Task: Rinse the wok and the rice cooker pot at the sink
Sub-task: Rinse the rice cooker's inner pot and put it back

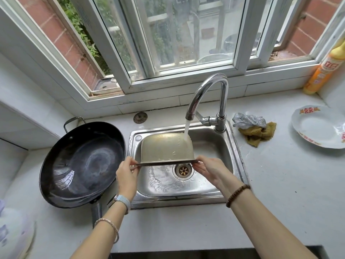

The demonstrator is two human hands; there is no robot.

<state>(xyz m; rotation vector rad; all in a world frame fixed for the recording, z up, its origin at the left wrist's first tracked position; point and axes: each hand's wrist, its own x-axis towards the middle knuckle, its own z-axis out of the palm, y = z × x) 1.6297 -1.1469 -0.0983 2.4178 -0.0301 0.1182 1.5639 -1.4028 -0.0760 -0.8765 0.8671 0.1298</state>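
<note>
A person holds a dull gold metal rice cooker pot (pixel 166 148) upside down over a stainless steel sink (pixel 234 146). Water from a curved chrome tap (pixel 207 90) strikes its base. The left hand (pixel 127 172) pinches the pot's rim on one side, the right hand (pixel 211 169) on the other (fingers curled round the edge). A round black wok (pixel 82 165) sits on the white surface (pixel 280 184) just left of the sink.

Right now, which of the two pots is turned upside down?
The rice cooker pot, held inverted under the running tap; the black wok sits open side up on the counter.
</note>
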